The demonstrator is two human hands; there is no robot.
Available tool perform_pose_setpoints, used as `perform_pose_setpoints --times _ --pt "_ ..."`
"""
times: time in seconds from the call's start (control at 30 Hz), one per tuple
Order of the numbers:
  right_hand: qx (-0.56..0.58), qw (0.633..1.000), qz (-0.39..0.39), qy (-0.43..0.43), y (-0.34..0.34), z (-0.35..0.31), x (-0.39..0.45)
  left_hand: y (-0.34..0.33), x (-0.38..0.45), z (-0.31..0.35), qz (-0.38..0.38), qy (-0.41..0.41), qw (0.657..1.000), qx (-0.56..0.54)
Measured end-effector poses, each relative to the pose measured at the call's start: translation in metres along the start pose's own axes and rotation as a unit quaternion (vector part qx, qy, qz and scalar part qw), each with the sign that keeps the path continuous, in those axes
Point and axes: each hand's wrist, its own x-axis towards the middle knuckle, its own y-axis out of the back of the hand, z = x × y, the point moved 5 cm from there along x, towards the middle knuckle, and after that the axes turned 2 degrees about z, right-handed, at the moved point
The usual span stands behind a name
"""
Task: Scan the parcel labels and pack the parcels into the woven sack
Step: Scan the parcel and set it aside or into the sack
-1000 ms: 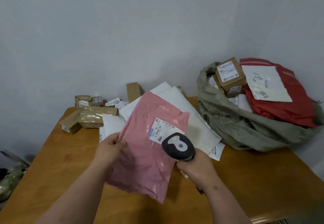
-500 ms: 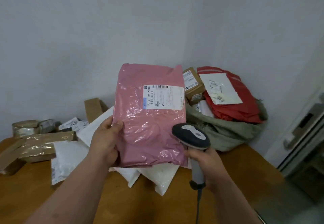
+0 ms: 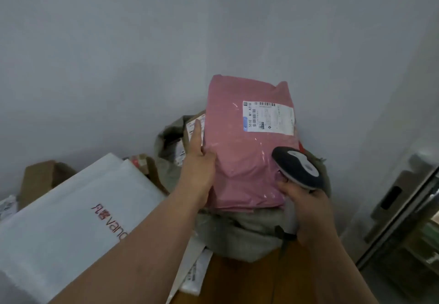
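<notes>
- Grey-white wall [image 3: 166,42] fills the upper two thirds of the frame; one wooden table [image 3: 237,280] shows as a brown strip at the bottom centre.
- One pink parcel [image 3: 242,161] stands at the centre, lying over the mouth of one grey-green woven sack [image 3: 240,234] that sits on the table below and behind it.
- One white label [image 3: 268,118] with barcodes sits on the parcel's upper right corner, facing the camera.
- Two hands are in view. The left hand [image 3: 198,166] lies along the parcel's left edge with its fingers straight, the thumb pressed on the pink front.
- The right hand [image 3: 306,206], at the lower right of the parcel, is curled round the handle of one barcode scanner [image 3: 298,169], whose dark head with a white top overlaps the parcel's lower right corner.
- Inside the sack, left of the pink parcel, one brown box [image 3: 193,123] with a label shows beside the left fingertips; other packages there are too dark to count.
- One large white parcel [image 3: 71,213] with red print covers the lower left of the frame, lying on the table.
- Two brown cardboard pieces show behind it: one cardboard box [image 3: 40,177] at the far left, and one small taped package [image 3: 142,163] near the sack's left side.
- One metal-framed door [image 3: 403,208] stands at the right edge.
</notes>
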Motion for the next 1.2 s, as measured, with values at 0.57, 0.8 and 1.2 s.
perform_pose_setpoints --times 0.57,0.8,1.2 --pt "-0.169 0.970 -0.176 -0.019 -0.018 0.035 0.210 -0.145 0.112 -0.080 -0.116 -0.099 0.707 0.691" --pt "-0.180 0.959 -0.209 -0.070 -0.026 0.049 0.241 -0.155 0.132 -0.117 -0.140 -0.067 0.676 0.720" --pt "-0.208 0.949 -0.235 -0.009 -0.039 0.069 0.238 -0.148 0.142 -0.173 -0.177 0.025 0.724 0.666"
